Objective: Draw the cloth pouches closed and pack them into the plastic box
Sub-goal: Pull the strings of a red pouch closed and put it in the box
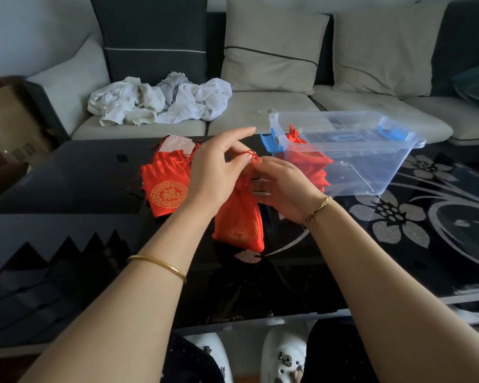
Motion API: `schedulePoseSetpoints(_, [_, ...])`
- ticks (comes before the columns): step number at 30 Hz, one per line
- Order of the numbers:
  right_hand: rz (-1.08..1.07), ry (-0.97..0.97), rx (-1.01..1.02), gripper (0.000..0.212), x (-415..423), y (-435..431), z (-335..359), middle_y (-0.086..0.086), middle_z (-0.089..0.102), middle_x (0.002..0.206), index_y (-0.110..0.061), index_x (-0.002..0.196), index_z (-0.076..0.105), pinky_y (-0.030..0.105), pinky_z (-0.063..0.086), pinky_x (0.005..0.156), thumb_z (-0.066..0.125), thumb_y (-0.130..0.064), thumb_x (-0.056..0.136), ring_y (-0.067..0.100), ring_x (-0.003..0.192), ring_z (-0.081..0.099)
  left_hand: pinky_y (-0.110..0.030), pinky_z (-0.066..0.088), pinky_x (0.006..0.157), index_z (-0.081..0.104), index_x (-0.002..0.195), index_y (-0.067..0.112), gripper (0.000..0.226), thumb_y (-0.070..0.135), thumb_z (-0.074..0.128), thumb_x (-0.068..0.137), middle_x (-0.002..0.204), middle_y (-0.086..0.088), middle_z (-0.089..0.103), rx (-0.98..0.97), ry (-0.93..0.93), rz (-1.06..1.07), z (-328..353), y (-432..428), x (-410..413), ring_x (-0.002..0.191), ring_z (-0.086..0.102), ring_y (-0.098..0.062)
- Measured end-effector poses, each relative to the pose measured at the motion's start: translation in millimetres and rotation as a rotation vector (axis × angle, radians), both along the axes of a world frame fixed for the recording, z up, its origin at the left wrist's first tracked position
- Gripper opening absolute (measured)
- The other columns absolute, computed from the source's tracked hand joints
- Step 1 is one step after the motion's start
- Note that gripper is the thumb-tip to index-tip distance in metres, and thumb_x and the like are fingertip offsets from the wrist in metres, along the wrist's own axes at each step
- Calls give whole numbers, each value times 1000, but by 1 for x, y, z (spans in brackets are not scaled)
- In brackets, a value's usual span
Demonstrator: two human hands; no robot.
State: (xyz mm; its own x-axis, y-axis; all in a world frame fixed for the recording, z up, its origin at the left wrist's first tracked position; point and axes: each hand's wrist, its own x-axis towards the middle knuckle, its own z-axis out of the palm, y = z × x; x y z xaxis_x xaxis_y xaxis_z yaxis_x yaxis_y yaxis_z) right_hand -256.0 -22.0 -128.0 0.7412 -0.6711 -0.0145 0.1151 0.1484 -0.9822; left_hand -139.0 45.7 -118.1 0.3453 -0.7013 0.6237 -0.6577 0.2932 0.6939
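A red cloth pouch (239,222) with a gold print hangs above the black glass table, its neck gathered tight. My left hand (216,167) pinches the red drawstring loop at its top. My right hand (282,186) holds the gathered neck just below. To the left a pile of red pouches (166,186) lies on the table, the top one showing a round gold emblem. On the right stands the clear plastic box (371,161) with blue latches, and several red pouches (313,161) lie inside at its left end.
The box lid (351,136) rests across the box top. A grey sofa with cushions and a heap of white cloth (161,100) is behind the table. A brown bag (9,125) stands at the far left. The table's front edge runs just above my knees.
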Motion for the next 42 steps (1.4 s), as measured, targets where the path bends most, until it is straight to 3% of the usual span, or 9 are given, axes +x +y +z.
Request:
schedulePoseSetpoints(7, [-164,8,-14,27,0,-3,1,4,64,76,-14,78,54,30,46,71,42,-26,99,18,71,60,-8,43,58,71,94,15,14,7,59,89,84,8,70,140,367,-79,3,2,0,71,62,8])
schedulePoseSetpoints(12, [-302,18,-15,30,-3,-3,2,1,61,71,-13,71,55,26,47,64,51,-30,95,12,64,58,-18,43,59,68,85,21,23,24,49,96,85,4,72,210,587,11,0,-2,7,75,63,-4])
schedulePoseSetpoints(17, [-260,-129,260,34,-6,-8,1,1,59,71,-15,63,50,22,43,57,53,-30,93,11,58,53,-22,39,55,68,89,9,33,27,43,95,72,4,67,326,658,185,0,-5,11,63,56,-6])
schedulePoseSetpoints(21, [-170,-383,557,37,-7,-9,0,3,66,71,-14,63,46,18,48,48,45,-28,97,7,50,58,-24,38,54,61,64,8,38,20,40,93,66,-1,63,353,584,264,-4,-2,10,60,54,-10])
schedulePoseSetpoints(25, [-269,-258,557,36,-9,-15,-6,-2,55,53,-15,63,47,18,46,45,48,-29,96,8,47,51,-22,37,53,46,59,13,32,11,38,91,54,3,63,296,809,358,-4,0,16,52,55,-9])
schedulePoseSetpoints(30, [-384,-137,596,37,-1,-20,-23,-3,52,48,-15,62,46,19,43,44,48,-29,96,8,43,46,-21,46,61,42,64,17,33,16,37,97,65,4,70,168,1070,4,4,1,8,72,70,-11])
schedulePoseSetpoints(34, [-381,-259,559,33,-5,-20,-17,1,62,56,-13,67,50,18,46,45,50,-27,96,7,44,52,-18,46,51,55,68,14,36,25,41,98,59,4,67,243,871,-58,4,4,9,61,69,-10])
schedulePoseSetpoints(37, [-372,-270,325,30,-7,-18,-4,3,66,69,-12,69,53,19,44,49,51,-27,95,7,49,52,-17,49,52,64,76,12,26,24,52,95,67,1,66,346,716,-123,2,5,8,60,65,-9])
schedulePoseSetpoints(42, [-425,-102,-115,32,0,-4,12,5,53,60,-11,64,59,20,37,47,57,-27,92,11,49,45,-20,51,58,68,76,15,9,13,67,85,71,-3,67,450,426,-164,5,5,-4,57,59,-6])
